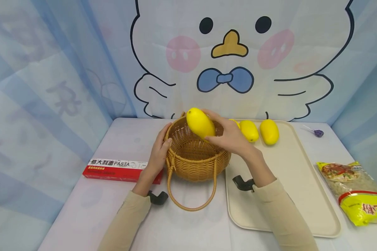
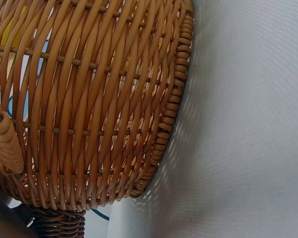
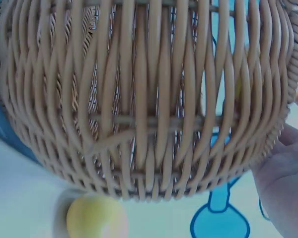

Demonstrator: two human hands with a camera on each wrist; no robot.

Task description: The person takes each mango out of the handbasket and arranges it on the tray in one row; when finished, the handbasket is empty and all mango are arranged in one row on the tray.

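Note:
A brown wicker basket (image 1: 198, 170) stands on the table in the head view, its looped handle hanging down toward the front. My left hand (image 1: 158, 150) holds the basket's left rim, thumb over the edge. Above the basket's opening, my right hand (image 1: 230, 136) grips a yellow mango (image 1: 199, 122) between thumb and fingers. The left wrist view is largely filled by the woven wall of the basket (image 2: 99, 89). In the right wrist view, the basket (image 3: 154, 74) hides the held mango almost wholly, with part of my right hand (image 3: 285, 178) at the right edge.
Right of the basket lies a cream tray (image 1: 289, 181) with a few mangoes (image 1: 269, 132) along its far end. A red and white pasta box (image 1: 116, 170) is at left, partly behind my arm. A noodle bag (image 1: 355, 191) and a purple lollipop (image 1: 318, 133) lie beyond the tray.

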